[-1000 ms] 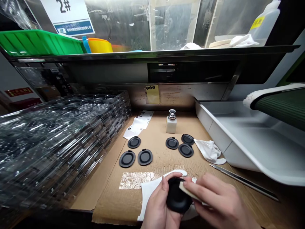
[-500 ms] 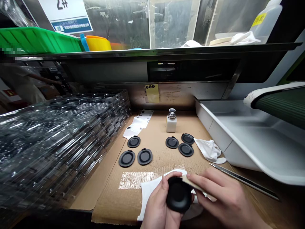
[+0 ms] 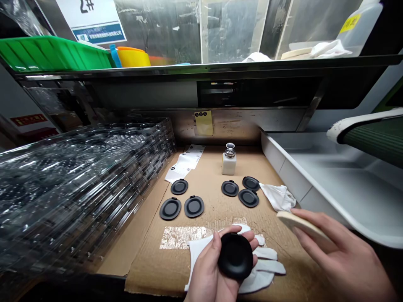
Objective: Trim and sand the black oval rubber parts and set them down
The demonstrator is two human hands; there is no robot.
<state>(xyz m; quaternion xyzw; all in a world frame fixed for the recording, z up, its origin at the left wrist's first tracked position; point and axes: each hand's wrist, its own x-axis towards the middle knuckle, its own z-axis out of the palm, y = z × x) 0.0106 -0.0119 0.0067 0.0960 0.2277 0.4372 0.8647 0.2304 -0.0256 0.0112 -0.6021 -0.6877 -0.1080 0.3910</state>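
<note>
My left hand is cupped, palm up, with its fingers round a rounded black plastic piece whose smooth face is turned up. Off to the right, my right hand grips a flat cream-coloured pad by its edges, apart from the black piece. A white glove lies spread on the cardboard under my left hand. Farther back lie several similar black pieces with small tabs, among them one at the left and one at the right.
Stacked clear plastic trays fill the left side. A white pump bottle stands at the back, near paper labels. At right are a white cloth and a white bin. A metal shelf spans above.
My right hand has moved right with the cream pad, away from the black piece. The piece in my left hand now shows a smooth face; the view has shifted slightly.
</note>
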